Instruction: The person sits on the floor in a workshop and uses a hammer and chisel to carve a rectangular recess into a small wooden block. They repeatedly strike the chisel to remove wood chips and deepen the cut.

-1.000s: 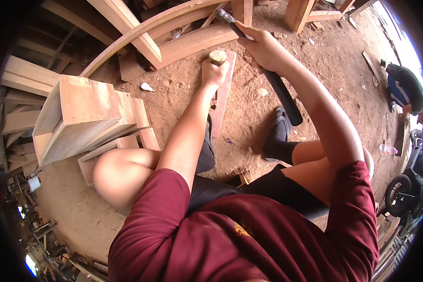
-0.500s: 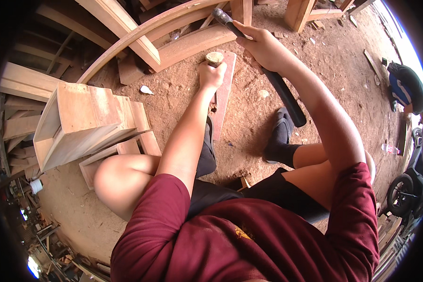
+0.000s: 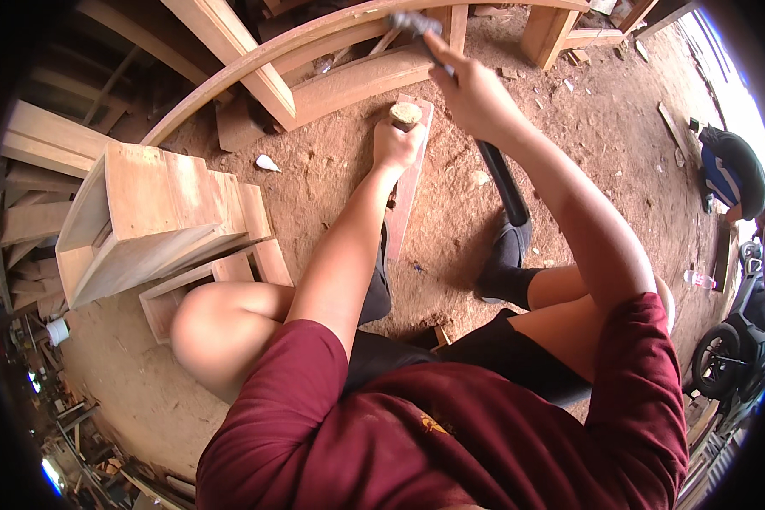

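Observation:
My left hand [image 3: 397,148] is closed round the wooden handle of a chisel [image 3: 405,113], whose round, battered top shows above my fist. The fist hides its blade. Under that hand, a narrow reddish plank [image 3: 411,197] lies lengthwise on the ground, with a dark notch near its left edge. My right hand [image 3: 478,100] grips a hammer [image 3: 503,183] by its black handle. The metal hammer head is up near the curved wooden frame, slightly blurred, and apart from the chisel. The handle's lower end appears over my right shoe.
A curved wooden frame [image 3: 340,95] spans the far side. A pale wooden piece with stepped sides [image 3: 157,200] stands at left, with a small frame [image 3: 268,262] beside it. Wood chips litter the dirt floor. A motorcycle [image 3: 735,340] and a plastic bottle [image 3: 699,279] are at right.
The hammer has swung to a steeper angle, its handle end moving left and its head slightly right. My left hand has shifted a little right, still round the chisel.

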The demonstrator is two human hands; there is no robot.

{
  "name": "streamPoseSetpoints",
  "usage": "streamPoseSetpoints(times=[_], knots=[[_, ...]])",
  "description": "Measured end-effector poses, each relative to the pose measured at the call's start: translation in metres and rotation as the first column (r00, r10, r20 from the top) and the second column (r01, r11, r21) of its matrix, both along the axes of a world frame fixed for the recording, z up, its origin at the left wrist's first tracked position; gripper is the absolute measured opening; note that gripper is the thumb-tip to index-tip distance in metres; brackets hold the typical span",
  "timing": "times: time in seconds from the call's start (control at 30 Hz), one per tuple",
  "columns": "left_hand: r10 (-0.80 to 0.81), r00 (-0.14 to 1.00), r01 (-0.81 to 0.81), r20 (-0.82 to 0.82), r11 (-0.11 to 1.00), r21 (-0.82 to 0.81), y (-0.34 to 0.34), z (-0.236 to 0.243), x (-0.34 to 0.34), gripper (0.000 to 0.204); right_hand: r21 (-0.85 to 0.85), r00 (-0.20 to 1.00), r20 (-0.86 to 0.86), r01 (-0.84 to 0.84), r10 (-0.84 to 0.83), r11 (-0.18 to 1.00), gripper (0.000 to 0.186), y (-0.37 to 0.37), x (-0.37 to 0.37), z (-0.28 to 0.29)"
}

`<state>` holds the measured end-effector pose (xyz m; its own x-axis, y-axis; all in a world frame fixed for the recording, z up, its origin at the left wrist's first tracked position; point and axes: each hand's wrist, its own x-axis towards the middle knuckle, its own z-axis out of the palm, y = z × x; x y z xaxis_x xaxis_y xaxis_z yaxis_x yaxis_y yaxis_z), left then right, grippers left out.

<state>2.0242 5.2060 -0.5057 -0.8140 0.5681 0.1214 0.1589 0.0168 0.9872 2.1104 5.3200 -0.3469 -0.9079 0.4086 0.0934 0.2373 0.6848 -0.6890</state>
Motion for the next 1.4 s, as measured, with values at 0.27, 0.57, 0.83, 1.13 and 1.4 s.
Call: streamPoseSetpoints(times=[0.27,0.57,0.83,1.13,1.4], knots=[[-0.029,1.000,0.029,-0.004,0.999,-0.040,0.002,0.003,0.001,0.002,0.034,0.972,0.236,-0.031,0.022,0.999,0.061,-0.013,0.007,0.004],[-0.062,0.998,0.059,-0.013,0.990,-0.129,-0.002,-0.005,-0.002,0.021,0.070,0.979,0.165,-0.130,0.117,0.989,0.065,0.000,0.013,-0.019],[-0.094,0.995,0.088,-0.014,0.963,-0.253,-0.015,-0.032,0.022,0.027,0.137,0.986,0.128,-0.122,0.105,0.983,0.035,-0.017,0.032,-0.027],[0.002,0.997,0.000,-0.071,0.999,0.032,-0.021,0.000,-0.011,0.021,-0.237,0.991,-0.099,0.067,-0.093,0.969,0.052,0.010,0.028,0.057],[0.095,0.995,-0.092,-0.024,0.989,0.112,-0.027,-0.027,0.002,0.025,-0.329,0.998,0.014,-0.048,0.055,0.943,0.058,-0.008,0.029,0.049]])
